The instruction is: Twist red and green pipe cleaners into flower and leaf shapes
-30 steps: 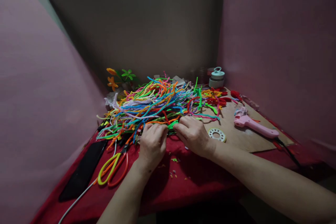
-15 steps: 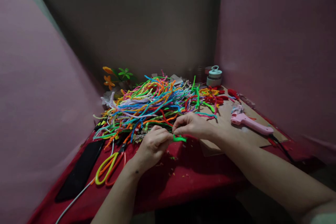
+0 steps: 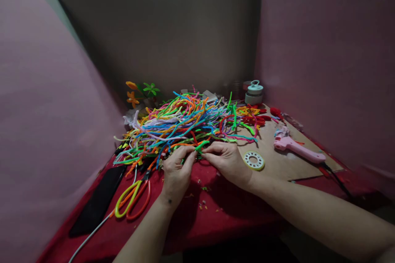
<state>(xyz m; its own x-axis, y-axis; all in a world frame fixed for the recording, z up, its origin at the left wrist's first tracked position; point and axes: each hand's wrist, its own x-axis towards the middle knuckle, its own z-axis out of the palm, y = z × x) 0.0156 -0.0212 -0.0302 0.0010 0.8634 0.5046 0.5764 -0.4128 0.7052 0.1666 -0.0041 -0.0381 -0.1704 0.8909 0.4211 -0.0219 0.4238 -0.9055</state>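
A short bright green pipe cleaner [image 3: 202, 145] shows between my fingertips, its end pointing up to the right. My left hand [image 3: 179, 168] is closed in a pinch on its lower left part. From the other side, my right hand [image 3: 226, 163] pinches close to the same piece with thumb and forefinger. Both hands are held just over the near edge of a big heap of multicoloured pipe cleaners [image 3: 173, 125]. The fingers hide part of the green piece.
Scissors [image 3: 129, 199] with yellow and red handles and a black phone [image 3: 95, 203] lie left on the red cloth [image 3: 210, 230]. On the right, a cardboard sheet [image 3: 274, 160] carries a pink glue gun [image 3: 302, 151] and a white-and-yellow ring [image 3: 254, 160]. A lidded jar [image 3: 254, 92] stands behind.
My hands have turned the green pipe cleaner from hanging below the right fingers to pointing up between both hands. The right hand's shift uncovers the white-and-yellow ring. The view has moved slightly.
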